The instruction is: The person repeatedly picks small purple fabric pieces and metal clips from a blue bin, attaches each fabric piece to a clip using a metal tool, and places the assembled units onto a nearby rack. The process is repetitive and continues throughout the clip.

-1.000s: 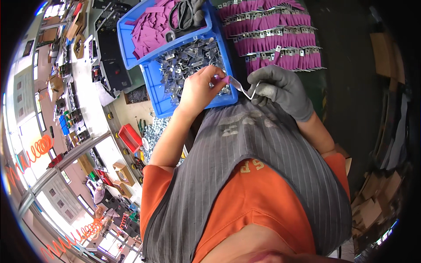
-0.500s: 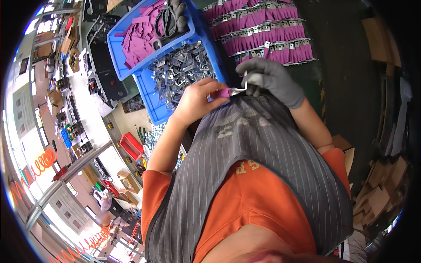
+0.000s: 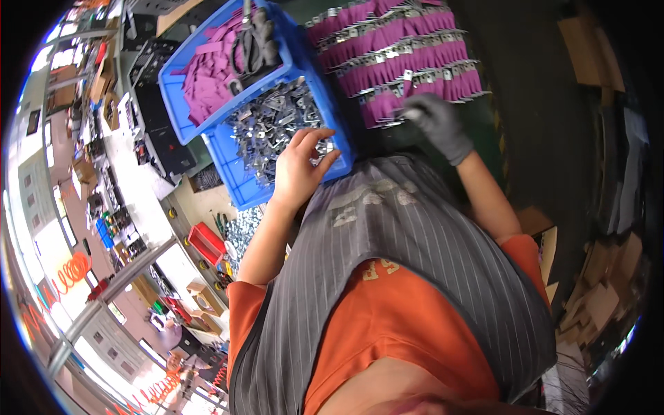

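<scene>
My left hand (image 3: 299, 169) is bare and open, fingers apart and holding nothing. It hovers over the near right part of a blue bin (image 3: 232, 190) of loose bent metal brackets (image 3: 273, 121). My right hand (image 3: 443, 128) wears a grey glove and is beside the nearest row of purple-sleeved metal brackets (image 3: 453, 84). Motion smears its fingers, and a pale spot shows at their tips. Whether they hold a bracket cannot be made out. Several such rows lie side by side on a dark green surface.
Behind the brackets, another blue bin (image 3: 173, 104) holds flat purple sleeves (image 3: 207, 86) and a dark grey glove (image 3: 263, 41). A red tray (image 3: 206, 242) and a heap of small metal parts (image 3: 245, 232) lie left of my arm. Cardboard (image 3: 598, 297) is stacked at right.
Both hands held a purple-sleeved bracket between them before. My left hand has let go and opened, moving slightly left. My right hand has moved away toward the bracket rows. The view has shifted slightly.
</scene>
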A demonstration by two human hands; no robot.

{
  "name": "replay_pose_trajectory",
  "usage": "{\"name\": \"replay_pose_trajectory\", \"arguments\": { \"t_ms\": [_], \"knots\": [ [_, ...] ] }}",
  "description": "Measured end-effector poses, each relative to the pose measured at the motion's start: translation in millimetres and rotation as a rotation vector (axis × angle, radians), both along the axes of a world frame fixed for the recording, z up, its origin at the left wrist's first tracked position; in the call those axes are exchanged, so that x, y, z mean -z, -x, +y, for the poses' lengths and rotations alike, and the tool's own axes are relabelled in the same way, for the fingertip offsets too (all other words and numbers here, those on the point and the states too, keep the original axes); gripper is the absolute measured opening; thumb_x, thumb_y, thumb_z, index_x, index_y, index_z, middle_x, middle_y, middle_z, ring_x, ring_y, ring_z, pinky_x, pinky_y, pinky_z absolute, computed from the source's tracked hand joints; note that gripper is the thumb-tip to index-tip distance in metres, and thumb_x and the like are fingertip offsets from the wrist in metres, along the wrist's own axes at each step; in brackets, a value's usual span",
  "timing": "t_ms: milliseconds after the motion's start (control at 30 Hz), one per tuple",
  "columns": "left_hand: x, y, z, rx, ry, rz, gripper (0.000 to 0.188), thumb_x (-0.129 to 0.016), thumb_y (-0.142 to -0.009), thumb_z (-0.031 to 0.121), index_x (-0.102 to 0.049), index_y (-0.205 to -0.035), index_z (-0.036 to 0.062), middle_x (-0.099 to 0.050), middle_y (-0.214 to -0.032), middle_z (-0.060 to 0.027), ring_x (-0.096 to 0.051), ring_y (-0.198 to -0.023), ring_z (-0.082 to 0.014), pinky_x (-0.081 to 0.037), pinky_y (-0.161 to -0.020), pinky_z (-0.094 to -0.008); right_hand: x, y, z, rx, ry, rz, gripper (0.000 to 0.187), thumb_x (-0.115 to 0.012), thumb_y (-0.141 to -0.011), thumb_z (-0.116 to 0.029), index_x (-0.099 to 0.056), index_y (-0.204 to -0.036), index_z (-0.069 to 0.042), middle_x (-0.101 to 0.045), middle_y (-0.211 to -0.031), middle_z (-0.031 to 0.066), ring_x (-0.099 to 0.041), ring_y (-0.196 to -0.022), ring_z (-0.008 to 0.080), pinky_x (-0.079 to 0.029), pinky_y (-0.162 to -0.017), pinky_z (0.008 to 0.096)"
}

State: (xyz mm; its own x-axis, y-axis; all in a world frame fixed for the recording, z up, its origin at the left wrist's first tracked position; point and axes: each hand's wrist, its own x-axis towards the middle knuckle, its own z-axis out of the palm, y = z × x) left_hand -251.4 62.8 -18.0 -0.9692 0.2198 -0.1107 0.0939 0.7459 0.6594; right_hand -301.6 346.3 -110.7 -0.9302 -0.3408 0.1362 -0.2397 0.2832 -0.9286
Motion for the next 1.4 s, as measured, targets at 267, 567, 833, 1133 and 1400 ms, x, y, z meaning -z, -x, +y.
{"name": "replay_pose_trajectory", "arguments": {
  "t_ms": [267, 567, 833, 1133, 1400],
  "knots": [
    [55, 12, -79, -0.077, 0.43, -0.2, 0.028, -0.068, -0.081, 0.027, -0.067, -0.106, 0.016, -0.067, -0.101, -0.0054, -0.066, -0.081, -0.025, -0.052, -0.073, -0.0376, 46, -2, 54, 0.408, -0.449, -0.02, 0.028, -0.058, -0.084, -0.011, -0.061, -0.111, -0.008, -0.061, -0.105, 0.0154, -0.061, -0.093, 0.0311, -0.049, -0.084, 0.039],
    [122, 30, -53, 0.192, 0.602, -0.307, 0.03, -0.066, -0.08, 0.038, -0.07, -0.098, 0.0154, -0.067, -0.1, -0.0093, -0.064, -0.091, -0.0312, -0.052, -0.077, -0.0427, 8, 15, -28, 0.249, -0.351, 0.239, 0.027, -0.06, -0.08, -0.011, -0.06, -0.107, -0.01, -0.058, -0.099, 0.0113, -0.056, -0.094, 0.0283, -0.045, -0.087, 0.0399],
    [61, 35, -72, -0.4, -0.328, -0.471, 0.023, -0.067, -0.086, 0.03, -0.071, -0.085, 0.008, -0.067, -0.072, -0.0024, -0.058, -0.057, -0.0125, -0.044, -0.052, -0.0273, -29, 2, -86, -0.176, 0.009, -0.014, 0.027, -0.061, -0.085, -0.015, -0.06, -0.11, -0.007, -0.059, -0.096, 0.0089, -0.06, -0.081, 0.019, -0.05, -0.069, 0.0301],
    [30, 17, -47, -0.631, -0.952, -0.355, 0.017, -0.068, -0.089, 0.023, -0.064, -0.08, 0.0081, -0.051, -0.062, 0.0068, -0.041, -0.053, -0.0019, -0.03, -0.048, -0.0189, -43, -10, -123, -0.518, 0.542, -0.765, 0.029, -0.056, -0.094, -0.024, -0.057, -0.111, -0.001, -0.063, -0.1, 0.0047, -0.059, -0.085, 0.0105, -0.047, -0.08, 0.024],
    [-23, 79, -112, -0.413, 0.174, 0.502, 0.007, -0.069, -0.082, 0.015, -0.071, -0.087, 0.0114, -0.065, -0.075, -0.0069, -0.06, -0.057, -0.0216, -0.048, -0.055, -0.0324, -31, -15, -118, -0.494, 0.407, -0.852, 0.017, -0.048, -0.098, -0.021, -0.047, -0.106, -0.006, -0.062, -0.093, 0.0082, -0.065, -0.074, 0.0139, -0.052, -0.058, 0.0233]
  ]
}}
